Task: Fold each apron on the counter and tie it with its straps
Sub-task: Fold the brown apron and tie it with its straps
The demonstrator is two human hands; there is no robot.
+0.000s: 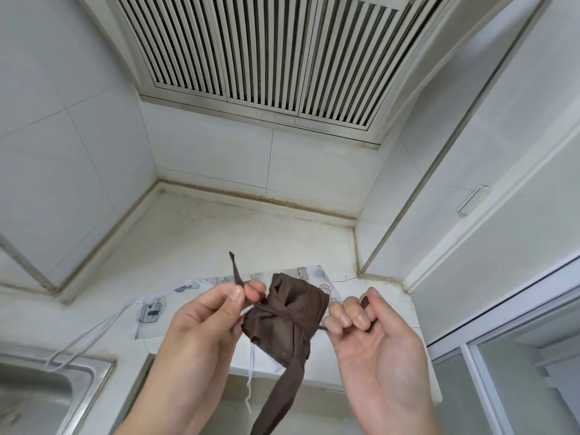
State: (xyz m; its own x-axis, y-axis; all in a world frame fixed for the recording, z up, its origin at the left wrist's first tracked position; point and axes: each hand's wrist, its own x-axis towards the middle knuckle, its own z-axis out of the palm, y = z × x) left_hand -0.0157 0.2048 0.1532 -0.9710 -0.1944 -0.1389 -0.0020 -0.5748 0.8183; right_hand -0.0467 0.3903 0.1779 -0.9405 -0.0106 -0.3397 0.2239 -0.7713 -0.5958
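Note:
A brown apron (287, 318) is folded into a small bundle and hangs in the air between my hands, above the counter edge. Brown straps wrap around its middle. My left hand (207, 324) pinches one strap end, which sticks up past my thumb. My right hand (373, 328) grips the other strap end in curled fingers, and the strap runs taut to the bundle. A wider brown strap (276, 400) hangs down from the bundle. A second apron (157, 309), pale with printed cartoon pictures, lies flat on the counter (219, 233) under the bundle.
White cords (84, 343) from the pale apron trail left over the rim of a steel sink (97, 381). Another white cord (250, 381) dangles off the counter front. Tiled walls close the counter on three sides, a range hood hangs overhead, and cabinets stand at right.

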